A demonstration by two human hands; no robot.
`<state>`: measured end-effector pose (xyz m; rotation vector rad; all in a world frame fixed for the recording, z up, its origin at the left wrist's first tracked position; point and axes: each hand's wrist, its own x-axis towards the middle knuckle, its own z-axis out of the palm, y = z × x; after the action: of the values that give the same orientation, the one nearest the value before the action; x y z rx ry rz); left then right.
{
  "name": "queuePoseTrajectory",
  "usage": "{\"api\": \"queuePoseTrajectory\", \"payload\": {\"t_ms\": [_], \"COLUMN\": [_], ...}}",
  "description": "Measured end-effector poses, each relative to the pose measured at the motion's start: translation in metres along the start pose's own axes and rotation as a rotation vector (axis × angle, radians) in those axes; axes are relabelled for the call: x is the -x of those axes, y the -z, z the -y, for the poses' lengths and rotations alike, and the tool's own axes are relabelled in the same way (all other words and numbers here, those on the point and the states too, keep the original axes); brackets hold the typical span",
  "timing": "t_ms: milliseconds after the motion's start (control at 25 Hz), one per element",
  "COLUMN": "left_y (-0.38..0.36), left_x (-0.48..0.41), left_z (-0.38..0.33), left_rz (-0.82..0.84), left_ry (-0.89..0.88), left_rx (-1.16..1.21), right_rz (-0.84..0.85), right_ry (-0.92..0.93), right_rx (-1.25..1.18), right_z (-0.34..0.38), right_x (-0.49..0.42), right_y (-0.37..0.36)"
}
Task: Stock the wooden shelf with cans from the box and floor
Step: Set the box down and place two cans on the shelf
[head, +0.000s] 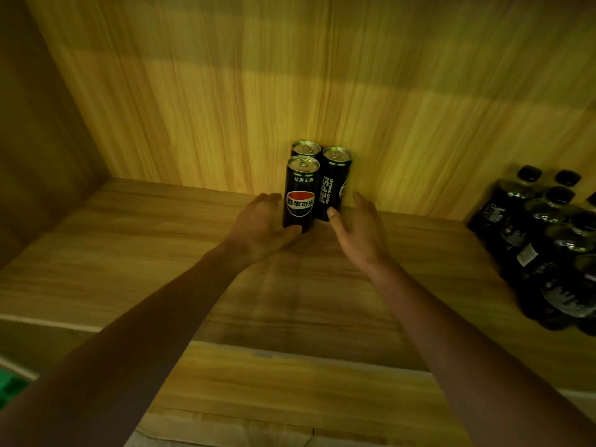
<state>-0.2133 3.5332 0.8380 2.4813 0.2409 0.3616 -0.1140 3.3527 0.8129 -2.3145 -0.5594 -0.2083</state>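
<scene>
Fingers [271, 201] of the left hand [261, 227] curl loosely round the left side of the front can [300, 195], thumb low at its base, touching it rather than clamping; the right hand [358, 230] is spread open, its thumb tip at the foot of the right can [333, 185] and its other fingers just beside that can, gripping nothing. By size, the wooden shelf [161, 253] comes first: a broad board with a tall grained back panel, bare across its whole left half. Next is the pack of dark bottles [548, 246] at the right edge, well apart from the hands. Smallest are three black cans, upright and touching, clustered against the back panel; the rear can [306, 148] shows only its lid behind the front one. The step appears to be squaring this cluster. To do it well, I would press low on the can bodies, not near the lids, so these tall narrow cans slide without tipping, and let go with both hands together once they sit flush.
</scene>
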Motion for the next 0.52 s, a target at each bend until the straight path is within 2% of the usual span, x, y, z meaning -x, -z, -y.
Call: {"api": "queuePoseTrajectory", "payload": {"t_ms": [160, 280, 520], "left_y": [0.019, 0.032, 0.062], "left_x": [0.054, 0.100, 0.181], "left_z": [-0.014, -0.028, -0.052], "left_rz": [0.104, 0.108, 0.097], "left_ry": [-0.119, -0.256, -0.338], "left_rx": [-0.291, -0.502, -0.568], "right_rz": [0.112, 0.177, 0.220], "right_ry": [0.074, 0.160, 0.181], "right_rx": [0.250, 0.427, 0.550], "right_z": [0.025, 0.053, 0.095], "right_x": [0.058, 0.114, 0.213], "right_y": [0.037, 0.064, 0.096]}}
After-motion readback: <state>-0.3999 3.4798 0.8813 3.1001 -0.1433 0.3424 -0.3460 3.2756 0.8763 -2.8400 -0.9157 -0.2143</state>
